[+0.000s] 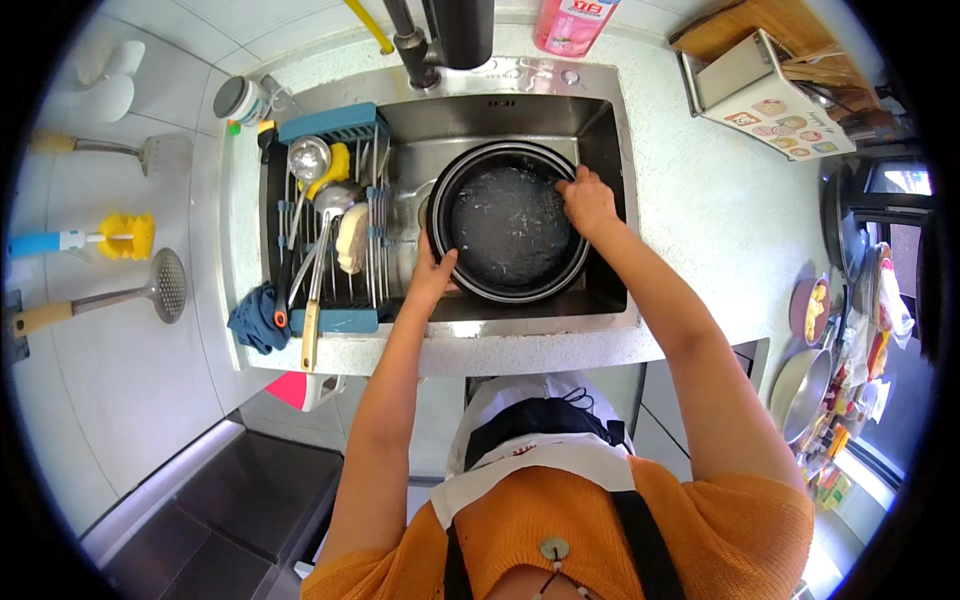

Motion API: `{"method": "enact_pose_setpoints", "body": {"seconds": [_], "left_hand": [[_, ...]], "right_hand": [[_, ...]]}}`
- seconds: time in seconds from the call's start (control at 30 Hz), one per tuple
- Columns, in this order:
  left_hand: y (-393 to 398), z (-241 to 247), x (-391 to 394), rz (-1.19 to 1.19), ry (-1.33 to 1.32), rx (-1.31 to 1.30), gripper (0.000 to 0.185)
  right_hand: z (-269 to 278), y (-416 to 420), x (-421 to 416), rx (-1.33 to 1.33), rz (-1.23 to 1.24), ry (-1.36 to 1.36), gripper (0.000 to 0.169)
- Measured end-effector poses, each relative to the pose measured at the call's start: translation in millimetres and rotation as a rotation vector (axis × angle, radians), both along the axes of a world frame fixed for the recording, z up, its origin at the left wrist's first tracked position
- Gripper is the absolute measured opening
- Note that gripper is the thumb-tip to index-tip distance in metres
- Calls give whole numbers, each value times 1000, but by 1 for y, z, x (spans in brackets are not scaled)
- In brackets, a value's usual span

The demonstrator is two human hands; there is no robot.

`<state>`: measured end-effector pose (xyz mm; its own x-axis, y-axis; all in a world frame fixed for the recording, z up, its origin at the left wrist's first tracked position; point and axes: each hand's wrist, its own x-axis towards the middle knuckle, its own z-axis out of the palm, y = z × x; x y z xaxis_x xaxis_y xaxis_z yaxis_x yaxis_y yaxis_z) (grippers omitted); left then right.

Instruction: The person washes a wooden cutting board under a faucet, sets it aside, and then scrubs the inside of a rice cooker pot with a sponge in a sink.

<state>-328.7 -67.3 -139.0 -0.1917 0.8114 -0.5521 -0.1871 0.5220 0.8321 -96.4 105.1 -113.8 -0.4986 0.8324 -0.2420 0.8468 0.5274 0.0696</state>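
Note:
A round black pot [510,225] with a thick rim sits within the stainless steel sink [420,124]. Its inside is wet, with whitish streaks or suds over the bottom. My left hand [433,274] grips the pot's lower left side, thumb up along the outer wall and fingers hidden underneath. At the right rim, my right hand [589,199] has its fingers bent over the edge into the pot. Whether a small scrubber lies under those fingertips cannot be made out.
Left in the sink, a drying rack [341,321] holds a ladle [308,159], a yellow sponge [330,171] and other utensils. A black faucet [424,56] rises behind. A dark blue cloth [261,319] lies at the front left corner; a pink detergent bottle [574,26] stands behind.

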Motion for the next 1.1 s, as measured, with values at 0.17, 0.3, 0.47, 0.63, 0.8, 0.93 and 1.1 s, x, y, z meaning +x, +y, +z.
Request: {"method": "enact_pose_setpoints", "body": {"seconds": [0.17, 0.3, 0.47, 0.63, 0.8, 0.93, 1.1], "left_hand": [[-15, -10, 11, -126, 133, -233, 39], [-21, -41, -1, -257, 345, -195, 39], [3, -23, -1, 158, 297, -86, 48], [6, -55, -26, 72, 675, 79, 46], [-9, -17, -3, -18, 437, -100, 60], [-10, -15, 2, 1, 62, -257, 65], [-11, -50, -5, -67, 355, -2, 72]], "right_hand": [[-5, 18, -6, 46, 50, 131, 25], [-1, 40, -22, 120, 226, 290, 16], [-2, 48, -62, 56, 406, 391, 15], [-13, 20, -91, 144, 441, 562, 13], [-43, -53, -59, -303, 278, 429, 23], [-63, -71, -38, -534, 258, 102, 29], [-106, -76, -57, -718, 449, 137, 37]]}}
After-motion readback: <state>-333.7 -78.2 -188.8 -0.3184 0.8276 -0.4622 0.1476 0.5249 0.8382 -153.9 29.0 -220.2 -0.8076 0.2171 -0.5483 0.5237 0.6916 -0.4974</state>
